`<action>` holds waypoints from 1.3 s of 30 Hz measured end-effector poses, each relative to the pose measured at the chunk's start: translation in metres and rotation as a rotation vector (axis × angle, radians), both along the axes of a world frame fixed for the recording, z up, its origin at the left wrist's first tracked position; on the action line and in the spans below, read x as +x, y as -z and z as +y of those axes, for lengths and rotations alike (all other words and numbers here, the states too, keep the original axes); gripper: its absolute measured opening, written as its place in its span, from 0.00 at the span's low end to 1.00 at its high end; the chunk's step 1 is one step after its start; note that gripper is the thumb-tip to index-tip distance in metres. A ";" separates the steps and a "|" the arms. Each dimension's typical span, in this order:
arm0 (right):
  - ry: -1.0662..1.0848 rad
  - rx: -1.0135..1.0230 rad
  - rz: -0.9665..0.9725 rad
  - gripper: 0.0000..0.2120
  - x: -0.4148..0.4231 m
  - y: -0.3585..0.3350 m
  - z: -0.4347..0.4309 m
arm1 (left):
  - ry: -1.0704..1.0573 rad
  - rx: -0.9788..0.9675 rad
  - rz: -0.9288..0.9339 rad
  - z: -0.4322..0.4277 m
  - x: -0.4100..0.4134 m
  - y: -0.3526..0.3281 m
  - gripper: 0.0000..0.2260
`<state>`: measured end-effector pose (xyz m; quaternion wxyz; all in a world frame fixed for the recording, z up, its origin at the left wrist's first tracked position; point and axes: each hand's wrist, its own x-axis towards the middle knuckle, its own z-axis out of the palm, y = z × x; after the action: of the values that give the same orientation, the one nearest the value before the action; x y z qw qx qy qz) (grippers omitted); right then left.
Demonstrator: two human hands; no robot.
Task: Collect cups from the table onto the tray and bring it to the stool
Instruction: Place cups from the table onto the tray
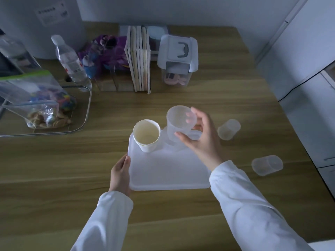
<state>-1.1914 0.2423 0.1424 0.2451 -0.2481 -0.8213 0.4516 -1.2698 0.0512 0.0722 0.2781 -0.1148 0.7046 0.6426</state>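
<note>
Two frosted plastic cups (228, 129) (267, 164) are lying right of the right hand (200, 136), which is pinching a translucent cup (178, 124); left hand (120, 172) is gripping the smooth white tray (168, 171) edge, paper cup (146, 135) just beyond.

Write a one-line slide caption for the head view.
Right hand sets a translucent plastic cup beside the white paper cup on a white rectangular tray steadied by the left hand.

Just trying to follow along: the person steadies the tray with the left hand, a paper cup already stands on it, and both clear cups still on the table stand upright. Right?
Not quite. The head view shows both clear cups on the table lying on their sides. The rest holds: the left hand steadies the tray, where the paper cup stands.
</note>
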 end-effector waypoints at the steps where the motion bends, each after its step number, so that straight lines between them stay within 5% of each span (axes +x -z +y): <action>1: -0.007 0.005 -0.012 0.34 -0.001 0.003 -0.003 | 0.001 0.002 -0.003 -0.001 0.000 0.000 0.11; 26: 0.016 0.130 -0.148 0.40 0.021 0.019 -0.028 | 0.060 0.027 0.006 -0.013 -0.004 -0.013 0.13; 39: 0.542 0.024 -0.298 0.33 0.147 0.020 0.054 | 0.155 0.034 -0.081 0.021 0.022 -0.014 0.09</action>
<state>-1.0444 0.2963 0.1225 0.2362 -0.5188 -0.7573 0.3187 -1.2478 0.0724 0.0859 0.3573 -0.0809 0.6885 0.6259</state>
